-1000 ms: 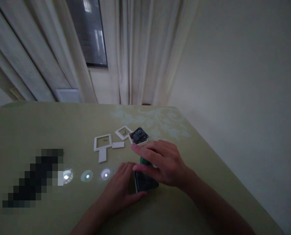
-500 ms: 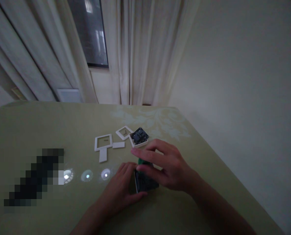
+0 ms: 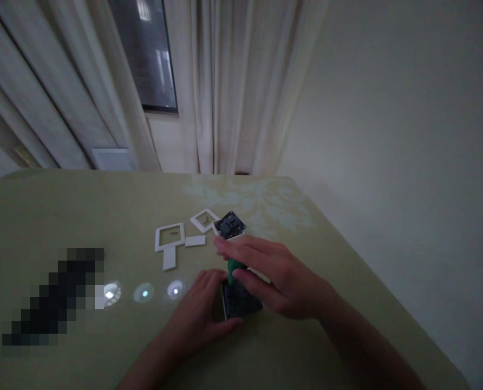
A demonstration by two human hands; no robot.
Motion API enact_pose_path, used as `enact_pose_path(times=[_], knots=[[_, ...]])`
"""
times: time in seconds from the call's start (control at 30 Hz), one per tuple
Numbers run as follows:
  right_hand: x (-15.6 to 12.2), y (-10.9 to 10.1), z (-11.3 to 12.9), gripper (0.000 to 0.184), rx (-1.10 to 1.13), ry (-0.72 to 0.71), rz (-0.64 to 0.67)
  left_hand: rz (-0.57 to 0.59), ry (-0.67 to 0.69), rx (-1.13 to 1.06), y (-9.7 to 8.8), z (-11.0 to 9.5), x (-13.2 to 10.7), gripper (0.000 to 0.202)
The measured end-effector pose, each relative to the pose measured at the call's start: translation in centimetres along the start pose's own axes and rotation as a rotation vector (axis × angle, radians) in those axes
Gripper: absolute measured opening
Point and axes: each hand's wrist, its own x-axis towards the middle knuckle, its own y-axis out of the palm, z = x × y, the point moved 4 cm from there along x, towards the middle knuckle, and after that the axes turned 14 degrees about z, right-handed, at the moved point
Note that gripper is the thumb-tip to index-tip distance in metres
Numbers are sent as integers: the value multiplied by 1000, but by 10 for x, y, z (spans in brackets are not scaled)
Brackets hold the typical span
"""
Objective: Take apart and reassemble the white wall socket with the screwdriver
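Note:
My left hand (image 3: 201, 306) grips a dark square wall switch (image 3: 243, 303) on the tabletop, with fingers at its far left corner and the thumb along its near edge. In my right hand (image 3: 276, 273) is a green-handled screwdriver (image 3: 233, 268), held upright over the switch's far left part. Its tip is hidden, so contact with a screw cannot be made out. Just beyond my right fingers, a second dark switch module (image 3: 230, 224) rests tilted on a white frame, partly covered by the hand.
Left of the module lie a white square frame (image 3: 157, 240), another turned like a diamond (image 3: 196, 225), and two white plates (image 3: 195, 240). Small screws lie inside both frames. A pixelated dark patch (image 3: 54, 298) covers the left. The table's right edge (image 3: 371, 271) runs beside the wall.
My right hand has shifted slightly and its fingers have moved on the screwdriver, so more of the green handle shows. My left hand keeps its hold. The view has moved a little.

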Motion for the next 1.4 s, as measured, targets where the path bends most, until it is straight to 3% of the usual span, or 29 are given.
enact_pose_path(times=[0.07,0.13,0.27,0.43,0.6,0.7,0.77,0.93,1.1,1.27,1.4], knots=[[-2,-3,1,40,-130,-5,-115,2,14,1,-1,-1,0,56],[-2,-3,2,44,-184,1,-143,8,16,8,-1,-2,1,54],[2,3,1,62,111,18,58,-2,-2,18,0,-2,0,61],[-1,-4,6,41,-84,-41,-102,-14,15,40,0,-3,0,62],[0,-3,6,56,150,34,115,-27,8,31,-1,-2,0,59],[-2,-7,5,36,98,25,-8,-13,18,35,0,-1,0,60],[-3,-9,3,34,34,44,-90,-11,14,33,0,0,0,57],[-1,-8,3,54,223,32,108,-18,-8,32,0,0,-1,59],[-4,-14,5,40,-35,21,-80,-25,11,23,-1,-2,-1,56],[-4,-10,3,45,166,36,56,-19,2,19,-2,-3,-1,58],[-6,-14,5,34,28,57,-77,-13,21,25,-3,-4,-1,59]])
